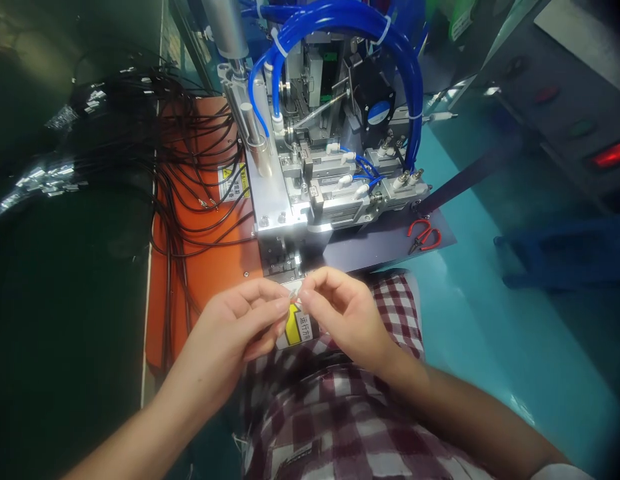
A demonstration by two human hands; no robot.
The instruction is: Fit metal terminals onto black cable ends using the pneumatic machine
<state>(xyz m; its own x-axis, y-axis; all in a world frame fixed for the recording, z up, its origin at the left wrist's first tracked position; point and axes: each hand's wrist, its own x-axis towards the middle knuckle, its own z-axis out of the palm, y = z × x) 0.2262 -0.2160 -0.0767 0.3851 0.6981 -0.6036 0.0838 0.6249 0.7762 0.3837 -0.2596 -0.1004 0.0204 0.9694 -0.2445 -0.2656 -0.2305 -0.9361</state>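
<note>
Floor: the teal floor spreads along the right.
Machine: the metal machine stands on the far side of the hands.
Worktop: the orange worktop lies left of the machine.
Cloth: checked cloth covers the person's front, nearest the camera.
Cables: loose black cables trail over the worktop's left part.
Tubes: thick blue tubes arch over the machine's far right.
Left hand: the left hand has thumb and forefinger pinched on the part, just nearer than the machine's near end.
Right hand: the right hand meets it from the right, its thumb and forefinger seemingly closed on the part's other end.
Pliers: red-handled pliers lie to the right, on the dark plate.
Sticker: a sticker with a yellow arrow shows between and below the hands.
Part: the small pale part sits between the two hands' fingertips, mostly hidden; its kind cannot be told.
Handling: probably very light and easily dropped; stiffness cannot be judged.
Hold: best taken by its ends, with a light fingertip pinch.
</note>
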